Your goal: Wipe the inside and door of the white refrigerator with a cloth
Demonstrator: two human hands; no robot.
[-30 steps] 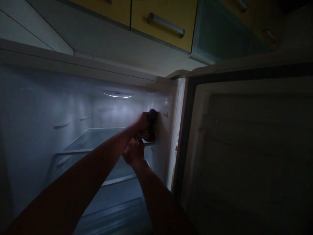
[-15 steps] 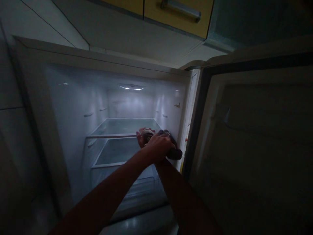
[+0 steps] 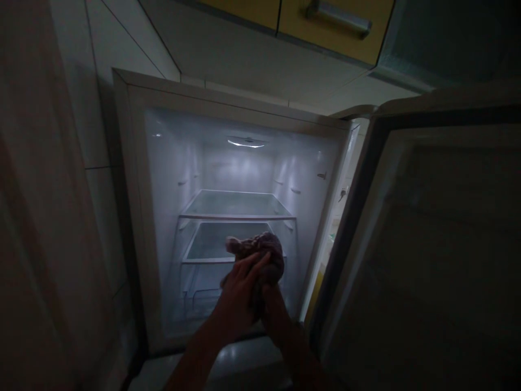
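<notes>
My left hand is closed over a bunched cloth, fingers laid across its near side. My right hand meets the cloth from the right; its fingers are in shadow and partly hidden—their grip cannot be determined. The cloth is positioned before the open refrigerator, overlapping the lower shelf in view. The door stands open at right. Beyond the cloth, the upper shelf spans the compartment below a lit lamp. Yellow cabinets are mounted above.
</notes>
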